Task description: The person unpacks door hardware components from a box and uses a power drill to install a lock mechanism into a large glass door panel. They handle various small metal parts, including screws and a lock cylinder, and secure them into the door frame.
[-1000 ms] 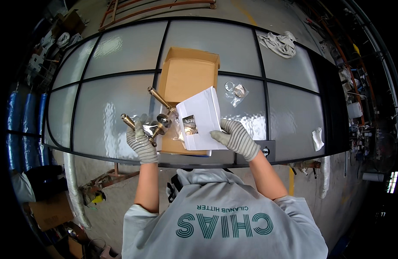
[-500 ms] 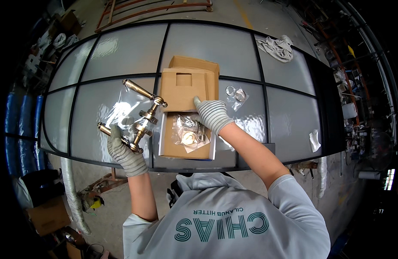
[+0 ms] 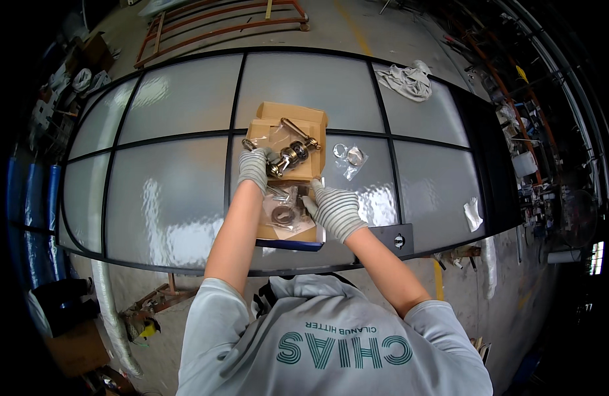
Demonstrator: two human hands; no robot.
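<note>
My left hand (image 3: 253, 167), in a striped knit glove, is closed on a bronze-coloured pair of door handles (image 3: 295, 153) in a clear plastic bag. The handles are over the brown cardboard insert (image 3: 306, 171) on the far half of an opened carton (image 3: 270, 233). My right hand (image 3: 339, 210), gloved alike, is at the carton's right side, thumb and fingers closed about the insert's near right corner; its fingertips are partly hidden. Inside the carton's near half lies a clear bag (image 3: 283, 215) with a round fitting, metal parts and a paper slip.
The carton rests on a large black-framed door panel (image 3: 176, 138) with frosted glass. To its right lies a small bag with rings (image 3: 352, 158). Farther off are a grey cloth (image 3: 405, 84) and a white scrap (image 3: 473, 215). A lock plate (image 3: 398, 240) shows at the near edge.
My left hand has carried the bagged door handles right, from beside the carton to over the cardboard insert. My right hand stays by the insert's near right corner.
</note>
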